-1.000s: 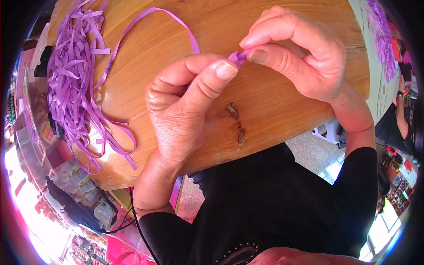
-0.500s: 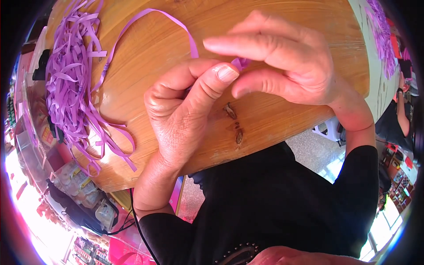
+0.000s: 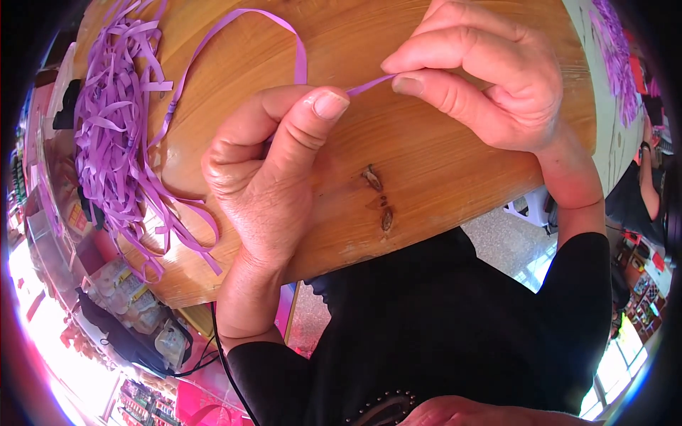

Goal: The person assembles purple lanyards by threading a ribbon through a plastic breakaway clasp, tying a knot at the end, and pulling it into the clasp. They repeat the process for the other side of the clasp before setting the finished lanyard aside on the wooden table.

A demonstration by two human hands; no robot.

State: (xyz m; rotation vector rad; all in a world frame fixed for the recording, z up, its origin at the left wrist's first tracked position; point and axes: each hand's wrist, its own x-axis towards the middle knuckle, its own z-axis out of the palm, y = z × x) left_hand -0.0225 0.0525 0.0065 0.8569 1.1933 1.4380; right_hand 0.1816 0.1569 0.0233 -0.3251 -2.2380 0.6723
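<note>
Above the near edge of the round wooden tabletop (image 3: 440, 177), the left hand (image 3: 270, 177) and right hand (image 3: 483, 78) each pinched the thin purple plastic ribbon (image 3: 366, 85) in a tight grip, taut between them.

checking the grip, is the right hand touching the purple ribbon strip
Touching. The head view shows the right hand pinching the purple ribbon strip between thumb and forefinger; the strip's end vanishes between them.

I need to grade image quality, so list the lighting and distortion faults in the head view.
Head view: blown-out white glare at the lower left rim and lower right corner; fisheye bends the wooden table edge into a curve; black vignette rings the frame; the hands and the purple ribbon strip are sharp and evenly lit.
</note>
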